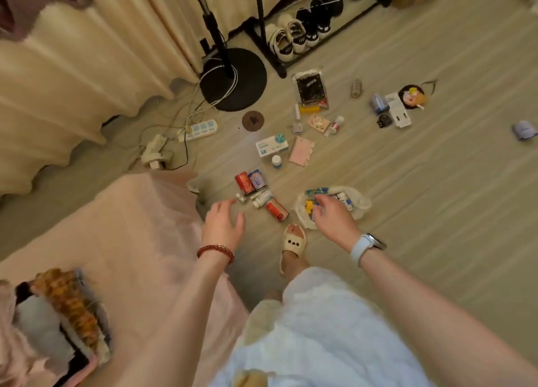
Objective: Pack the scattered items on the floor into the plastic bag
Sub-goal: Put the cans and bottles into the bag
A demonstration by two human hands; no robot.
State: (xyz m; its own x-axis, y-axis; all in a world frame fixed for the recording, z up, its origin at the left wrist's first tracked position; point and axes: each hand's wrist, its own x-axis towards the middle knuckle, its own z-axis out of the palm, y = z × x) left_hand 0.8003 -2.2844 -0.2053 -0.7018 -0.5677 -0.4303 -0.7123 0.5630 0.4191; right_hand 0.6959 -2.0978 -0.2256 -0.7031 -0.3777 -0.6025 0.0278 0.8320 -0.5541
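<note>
We are reaching our right hand (332, 211) down over the plastic bag (358, 204), fingers curled at its open mouth; whether they are pinching anything we cannot tell. The bag is lying open on the floor (436, 211), and all places below are given from it. Small boxes and a yellow item are showing inside it. Our left hand (222, 222) is hovering left of the bag, open, fingers spread, gripping nothing. Just beyond its fingertips, still left of the bag, a cluster is lying: a red can (244, 182) on its side, long axis running toward the bag and near edge, a blue packet (257, 179) beside it, a small white bottle (257, 201), and a red tube (276, 210) whose long axis is slanting down toward the bag's near-left corner. Farther from us than the bag, a white medicine box (272, 146) is lying with its long axis roughly left to right, a pink card (301, 151) next to it. Our slipper (292, 245) is standing just nearer than the bag.
</note>
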